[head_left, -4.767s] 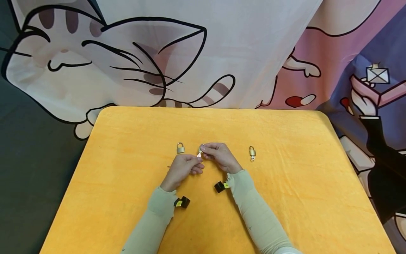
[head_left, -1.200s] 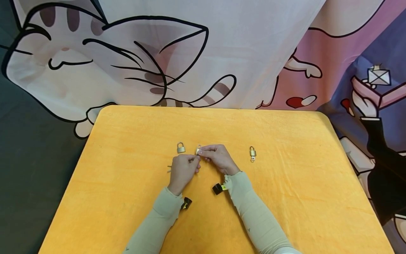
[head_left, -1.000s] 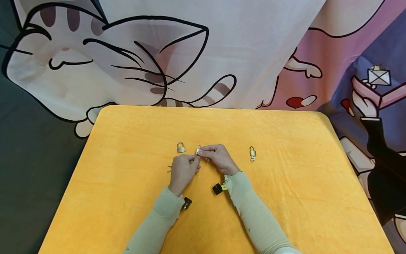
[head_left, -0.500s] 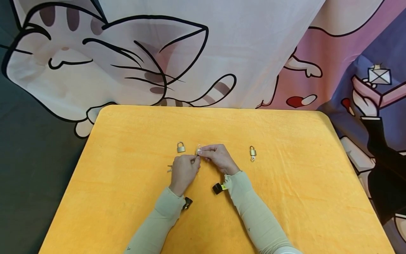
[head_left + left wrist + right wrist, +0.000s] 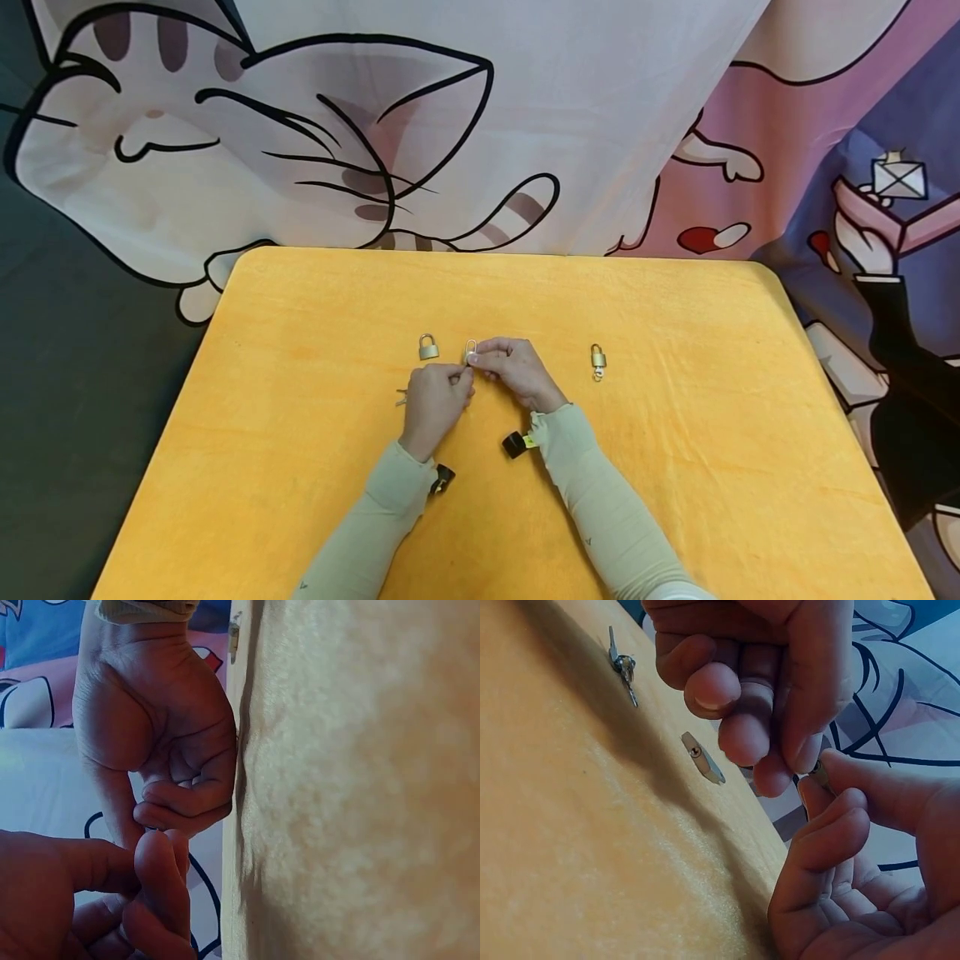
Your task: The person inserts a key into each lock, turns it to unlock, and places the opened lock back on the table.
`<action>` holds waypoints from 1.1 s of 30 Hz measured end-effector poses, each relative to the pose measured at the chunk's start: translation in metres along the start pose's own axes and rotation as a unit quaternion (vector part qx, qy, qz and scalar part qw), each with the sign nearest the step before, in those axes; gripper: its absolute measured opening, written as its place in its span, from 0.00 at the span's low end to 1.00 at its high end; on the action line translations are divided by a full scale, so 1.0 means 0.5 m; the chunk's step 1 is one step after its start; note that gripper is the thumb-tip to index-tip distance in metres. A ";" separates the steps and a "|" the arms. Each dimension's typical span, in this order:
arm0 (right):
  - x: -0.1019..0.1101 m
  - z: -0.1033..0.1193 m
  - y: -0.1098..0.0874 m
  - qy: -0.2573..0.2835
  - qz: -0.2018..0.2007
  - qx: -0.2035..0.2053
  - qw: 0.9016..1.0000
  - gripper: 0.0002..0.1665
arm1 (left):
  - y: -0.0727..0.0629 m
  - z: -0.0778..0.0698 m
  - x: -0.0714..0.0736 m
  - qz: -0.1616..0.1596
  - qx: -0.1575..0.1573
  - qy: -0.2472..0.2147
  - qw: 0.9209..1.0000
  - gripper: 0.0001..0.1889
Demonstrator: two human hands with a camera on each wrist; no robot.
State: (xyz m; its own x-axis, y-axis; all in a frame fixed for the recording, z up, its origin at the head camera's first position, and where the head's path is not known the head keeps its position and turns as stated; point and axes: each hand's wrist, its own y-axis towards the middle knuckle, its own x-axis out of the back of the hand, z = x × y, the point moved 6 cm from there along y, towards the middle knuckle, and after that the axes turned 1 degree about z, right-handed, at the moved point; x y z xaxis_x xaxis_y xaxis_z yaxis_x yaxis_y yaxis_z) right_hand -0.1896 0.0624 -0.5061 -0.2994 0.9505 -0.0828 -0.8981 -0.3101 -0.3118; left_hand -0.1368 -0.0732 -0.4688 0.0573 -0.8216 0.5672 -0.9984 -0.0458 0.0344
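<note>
My right hand (image 5: 517,368) pinches a small padlock (image 5: 470,347) between thumb and finger, its shackle pointing up and away. At the lower end of this padlock my left hand (image 5: 435,408) pinches a key, which the fingertips hide almost wholly. In the right wrist view only a sliver of the held padlock (image 5: 820,777) shows between the fingertips. A second brass padlock (image 5: 428,347) lies on the table just left of the hands. Beside the left hand lie small keys (image 5: 402,397), seen more fully as keys on a ring (image 5: 622,666) in the right wrist view.
A third padlock (image 5: 597,362) lies to the right, a small silver piece at its lower end, perhaps a key. The yellow table (image 5: 675,467) ends at a far edge before a printed cartoon curtain (image 5: 600,125). Black wrist cameras (image 5: 514,445) sit on both sleeves.
Compared with the oldest frame, the left hand has turned and come up against the padlock, covering the key that showed there. The right hand has shifted slightly left. Over the last second little differs.
</note>
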 end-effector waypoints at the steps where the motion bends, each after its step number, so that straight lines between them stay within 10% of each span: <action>1: 0.000 0.000 0.000 0.002 0.000 -0.001 1.000 0.13 | 0.000 0.002 -0.001 0.005 0.009 -0.011 1.000 0.10; 11: 0.000 0.000 0.000 0.018 0.005 -0.006 1.000 0.12 | 0.004 0.022 -0.014 0.072 0.065 -0.085 0.992 0.12; 22: 0.001 0.006 -0.002 0.017 0.015 -0.003 1.000 0.14 | 0.004 0.030 -0.027 0.138 0.122 -0.207 0.961 0.17; 33: 0.001 0.000 0.001 0.023 0.022 0.003 0.999 0.10 | 0.002 0.035 -0.017 0.166 0.113 -0.128 0.971 0.15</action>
State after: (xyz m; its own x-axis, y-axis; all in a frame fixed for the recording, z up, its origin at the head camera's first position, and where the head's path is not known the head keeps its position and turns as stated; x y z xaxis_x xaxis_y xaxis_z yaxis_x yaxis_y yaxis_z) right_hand -0.1903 0.0624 -0.5064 -0.3239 0.9356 -0.1403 -0.8861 -0.3520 -0.3015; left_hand -0.1384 -0.0760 -0.4880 -0.2411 -0.9255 0.2921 -0.9383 0.1453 -0.3138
